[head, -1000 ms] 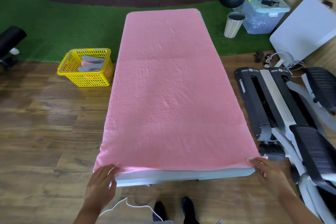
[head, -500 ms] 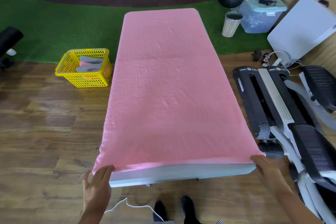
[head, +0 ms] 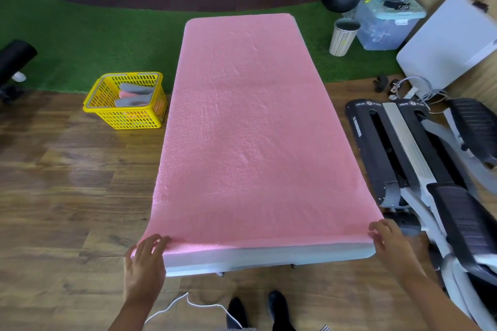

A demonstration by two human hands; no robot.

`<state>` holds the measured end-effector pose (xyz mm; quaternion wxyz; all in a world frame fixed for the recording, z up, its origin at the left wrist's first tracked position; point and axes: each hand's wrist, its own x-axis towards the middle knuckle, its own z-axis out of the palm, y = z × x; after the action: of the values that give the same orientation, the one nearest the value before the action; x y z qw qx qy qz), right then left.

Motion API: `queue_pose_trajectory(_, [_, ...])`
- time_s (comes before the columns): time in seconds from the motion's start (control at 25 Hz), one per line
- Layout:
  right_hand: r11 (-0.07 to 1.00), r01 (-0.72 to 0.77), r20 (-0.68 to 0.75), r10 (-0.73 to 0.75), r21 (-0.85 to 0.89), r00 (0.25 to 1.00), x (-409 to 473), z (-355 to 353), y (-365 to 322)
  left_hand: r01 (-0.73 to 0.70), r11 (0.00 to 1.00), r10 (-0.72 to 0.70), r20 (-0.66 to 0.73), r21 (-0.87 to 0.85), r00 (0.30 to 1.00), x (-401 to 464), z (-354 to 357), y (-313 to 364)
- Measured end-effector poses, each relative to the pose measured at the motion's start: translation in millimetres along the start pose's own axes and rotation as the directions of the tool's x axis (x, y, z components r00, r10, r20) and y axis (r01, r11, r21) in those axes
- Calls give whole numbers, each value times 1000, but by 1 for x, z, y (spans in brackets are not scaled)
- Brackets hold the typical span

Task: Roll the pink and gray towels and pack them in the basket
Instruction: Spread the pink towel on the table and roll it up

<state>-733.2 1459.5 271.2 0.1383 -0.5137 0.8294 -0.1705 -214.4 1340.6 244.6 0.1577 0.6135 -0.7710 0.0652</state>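
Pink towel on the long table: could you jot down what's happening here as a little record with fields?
Towel: large pink terry towel spread flat over the white padded table
Left hand: at the near left corner, fingers touching the towel
Right hand: at the near right corner
Basket: yellow plastic mesh basket on the wooden floor, left of the table
Basket contents: rolled gray and pink towels
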Motion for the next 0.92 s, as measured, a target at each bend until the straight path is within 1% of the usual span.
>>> queue_pose_trajectory(0.04, [1000, 0, 7, 0, -3, 1000, 0, 0, 0, -6, 1000, 6, -46, -8, 999, 0, 0, 1])
queue_pose_trajectory(0.12, [1000, -9, 17, 10, -10, 1000, -1, -2, 1, -15, 1000, 13, -87, -23, 996, 1, -2, 2])
queue_pose_trajectory(0.2, [1000, 6, 9, -5, -28, 1000, -4, -1, 3, 3, 1000, -2, -107, 7, 994, -2, -1, -1])
queue_pose_trajectory(0.28, [999, 8, 8, -8, -32, 1000, -6, 0, 6, 61, 997, -56, -106, 44, 993, -6, 1, -5])
queue_pose_trajectory(0.4, [999, -41, 24, 42, -34, 999, -5, 4, 9, 125, 991, -121, -78, 49, 990, -11, 1, -3])
queue_pose_trajectory(0.48, [999, -27, 7, 27, -38, 1000, -4, 7, 12, 108, 994, -108, -49, 11, 993, -15, 2, -4])
queue_pose_trajectory(0.6, [998, 10, -12, -10, -60, 1000, -4, 9, 13, 45, 999, -46, -44, -19, 998, -18, 3, -10])
queue_pose_trajectory(0.68, [994, 28, -5, -29, -103, 1000, -4, 14, 19, 67, 998, -68, -27, -14, 997, -19, 1, -12])
queue_pose_trajectory(0.8, [986, 12, 25, -8, -169, 1000, 0, 13, 17, 80, 997, -80, 15, -10, 997, -21, -4, -17])
queue_pose_trajectory(0.92, [972, 67, 45, -58, -226, 997, 2, 10, 14, 23, 1000, -23, 83, 2, 996, -17, -10, -29])
